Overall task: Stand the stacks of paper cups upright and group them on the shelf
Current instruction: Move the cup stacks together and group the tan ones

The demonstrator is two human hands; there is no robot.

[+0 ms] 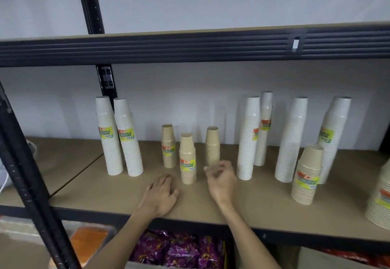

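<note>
Shelf (101,197) bearing upright paper-cup stacks. Centre: left tan stack (168,148), middle tan stack (187,159), right tan stack (212,146). At their 9 o'clock stands a white pair (118,139), side by side; at 3 o'clock, four tall white stacks (248,139), with a wide tan stack (307,173) nearer the front edge. Left hand (161,194) lies on the board at 7 o'clock of the middle tan stack, fingers relaxed, holding nothing. Right hand (221,181), blurred, curls its fingers at the foot of the right tan stack; whether it grips cannot be told. The hands are apart.
</note>
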